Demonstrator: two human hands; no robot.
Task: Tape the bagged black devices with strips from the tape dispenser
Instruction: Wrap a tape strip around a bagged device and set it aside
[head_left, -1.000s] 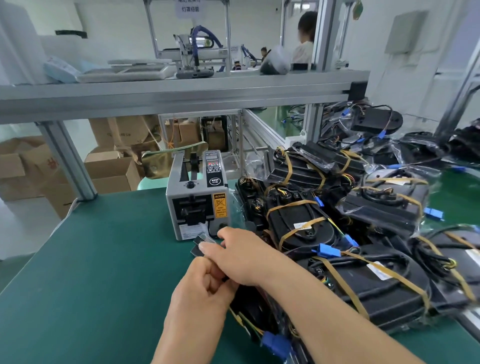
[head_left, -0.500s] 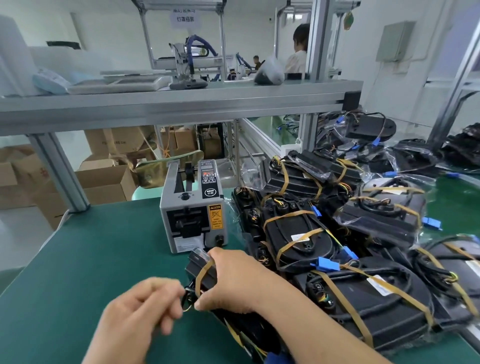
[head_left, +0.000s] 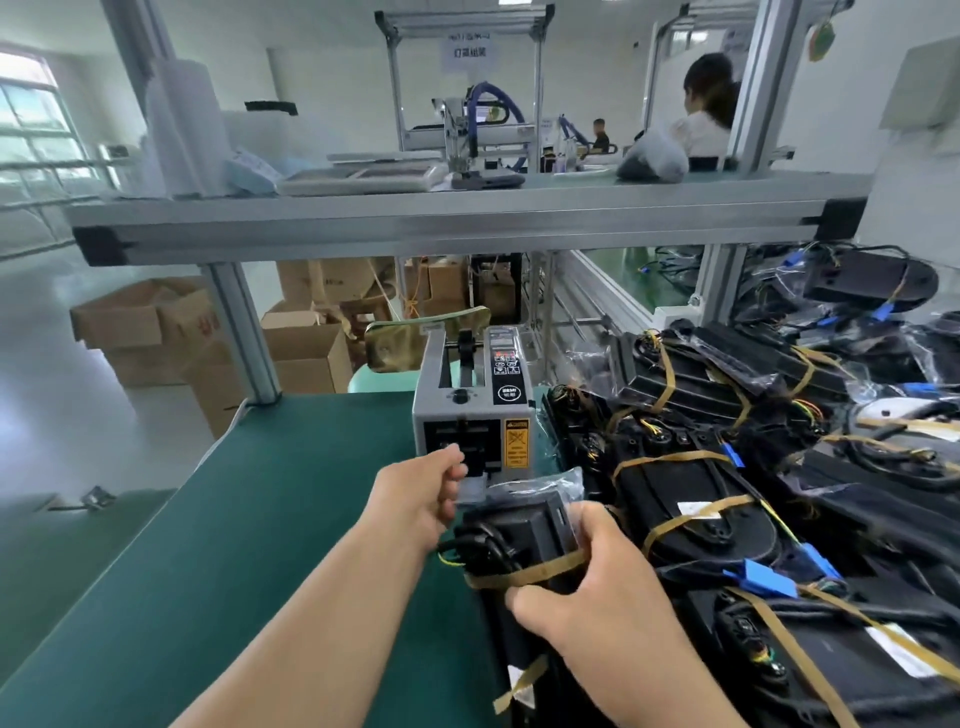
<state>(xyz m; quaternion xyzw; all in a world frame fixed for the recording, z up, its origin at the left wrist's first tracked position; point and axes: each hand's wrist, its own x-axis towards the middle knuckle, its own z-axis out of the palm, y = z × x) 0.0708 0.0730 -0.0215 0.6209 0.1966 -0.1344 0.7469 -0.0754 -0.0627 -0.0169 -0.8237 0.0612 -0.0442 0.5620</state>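
The black device in a clear plastic bag (head_left: 524, 525) lies on the green desk (head_left: 260, 519), just on the near side of the grey box-shaped tape dispenser (head_left: 472, 415) and at the left edge of the pile of taped black devices (head_left: 701, 499). Its long axis runs from near to far, and the far end points at the dispenser outlet, probably so that a new strip travels only a short way. The right hand (head_left: 597, 592) has its grip curled around the device, over a brown tape band (head_left: 524, 571), to keep it steady. The left hand (head_left: 421, 499) is at the outlet; its grip seems pinched on a pale tape strip (head_left: 474, 488).
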